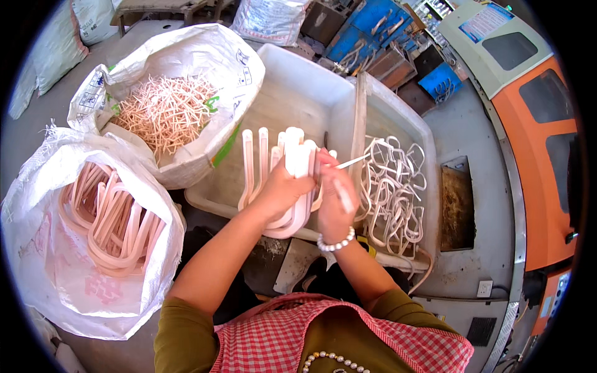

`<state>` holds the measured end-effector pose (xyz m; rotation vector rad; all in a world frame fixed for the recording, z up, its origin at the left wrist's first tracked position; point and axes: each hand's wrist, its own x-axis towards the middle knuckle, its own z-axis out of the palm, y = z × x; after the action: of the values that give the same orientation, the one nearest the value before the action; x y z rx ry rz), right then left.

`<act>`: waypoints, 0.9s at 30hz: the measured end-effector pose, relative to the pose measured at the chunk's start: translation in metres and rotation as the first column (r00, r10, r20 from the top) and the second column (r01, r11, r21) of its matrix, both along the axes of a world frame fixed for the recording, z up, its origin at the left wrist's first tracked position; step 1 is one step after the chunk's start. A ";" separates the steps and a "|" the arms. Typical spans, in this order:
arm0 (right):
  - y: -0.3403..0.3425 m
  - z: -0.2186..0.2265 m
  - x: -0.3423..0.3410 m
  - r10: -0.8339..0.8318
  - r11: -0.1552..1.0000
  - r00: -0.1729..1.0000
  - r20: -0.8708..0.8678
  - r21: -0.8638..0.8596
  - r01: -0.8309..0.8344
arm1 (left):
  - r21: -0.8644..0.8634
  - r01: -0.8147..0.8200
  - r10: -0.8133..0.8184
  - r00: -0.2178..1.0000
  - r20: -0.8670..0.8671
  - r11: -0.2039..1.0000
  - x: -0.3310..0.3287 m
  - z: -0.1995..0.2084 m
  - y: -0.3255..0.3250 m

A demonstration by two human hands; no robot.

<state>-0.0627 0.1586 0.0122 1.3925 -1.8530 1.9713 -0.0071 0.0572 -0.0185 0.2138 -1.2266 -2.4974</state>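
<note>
My left hand is closed around a bundle of pale pink U-shaped plastic pieces, held over the near part of a white tub. Close by on the right, my right hand has its fingers curled at the tops of these pieces. A thin white pointed strip sticks out from its fingertips; whether it is a blade or a plastic offcut I cannot tell. More long pink pieces with rounded ends stand in the tub just left of the bundle.
At left, one white sack holds many pink U-shaped pieces; another sack holds thin pink offcuts. Right of a divider lie tangled pale loops. An orange and grey machine stands at right.
</note>
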 end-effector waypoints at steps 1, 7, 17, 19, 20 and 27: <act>0.002 -0.010 -0.001 0.036 0.999 0.996 -0.084 0.000 -0.036 | 0.025 0.015 -0.014 0.999 -0.029 1.000 0.001 0.000 0.000; -0.005 0.018 -0.023 0.035 0.994 0.930 0.367 0.084 -0.071 | 0.072 -0.042 0.032 0.990 0.137 0.996 0.009 0.002 -0.011; 0.007 0.046 -0.076 0.018 0.869 0.438 -0.899 0.231 0.437 | 0.155 0.164 -0.179 0.980 0.089 0.974 0.022 0.023 -0.020; 0.000 0.051 -0.090 0.141 0.862 0.483 -0.864 0.347 0.368 | 0.143 0.174 -0.181 0.983 0.038 0.974 0.025 0.027 -0.014; 0.002 0.050 -0.103 0.212 0.858 0.482 -0.850 0.398 0.324 | 0.137 0.192 -0.198 0.980 0.027 0.972 0.024 0.029 -0.013; 0.009 0.054 -0.100 0.455 0.739 0.703 -0.547 0.673 0.046 | 0.123 0.228 -0.229 0.973 -0.004 0.966 0.025 0.027 -0.016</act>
<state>-0.1626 0.1673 0.0666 2.2118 -2.0619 0.5712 0.0175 0.0409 0.0081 0.1211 -1.1600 -2.7770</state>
